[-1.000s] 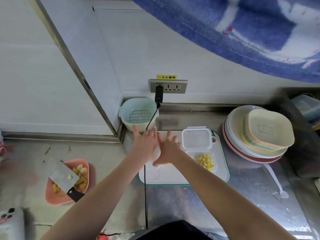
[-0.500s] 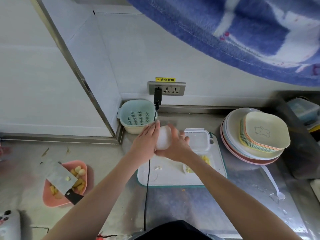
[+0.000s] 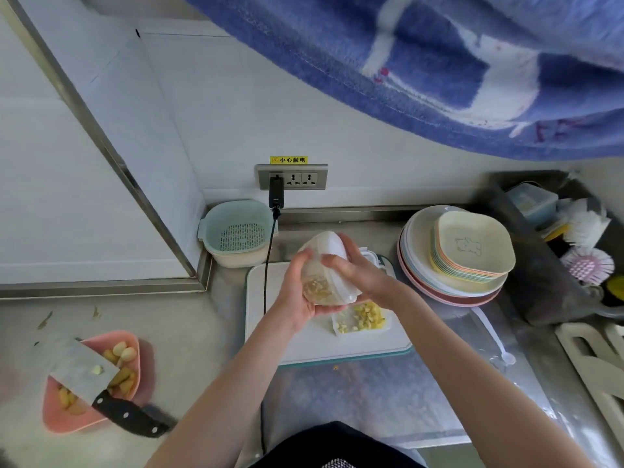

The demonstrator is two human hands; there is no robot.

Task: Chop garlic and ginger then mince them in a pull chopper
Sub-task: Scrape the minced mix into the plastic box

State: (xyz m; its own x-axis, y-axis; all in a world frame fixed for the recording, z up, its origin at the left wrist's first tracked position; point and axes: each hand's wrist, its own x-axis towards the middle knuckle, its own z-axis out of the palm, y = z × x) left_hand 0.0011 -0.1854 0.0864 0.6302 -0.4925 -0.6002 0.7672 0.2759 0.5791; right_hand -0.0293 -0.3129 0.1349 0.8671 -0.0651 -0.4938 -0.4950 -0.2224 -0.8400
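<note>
Both hands hold the pull chopper (image 3: 324, 271) tilted in the air above the white cutting board (image 3: 270, 319). It has a white lid and a clear bowl with pale chopped bits inside. My left hand (image 3: 299, 292) cups the clear bowl from below and the left. My right hand (image 3: 358, 275) grips the white lid from the right. Under the hands, a small clear container (image 3: 363, 317) on the board holds yellow chopped pieces. At the lower left, a cleaver (image 3: 91, 383) lies across a pink bowl (image 3: 91, 413) of garlic cloves and ginger pieces.
A green-and-cream colander (image 3: 238, 233) stands by the wall under a socket (image 3: 292, 177); its black cable (image 3: 266, 282) runs down past the board's left edge. Stacked plates (image 3: 456, 258) sit right of the board. A dark rack with brushes (image 3: 587, 261) is at far right.
The hands closed on the chopper on the board, lifted it, and now hold it higher and tilted, with the bowl's contents showing.
</note>
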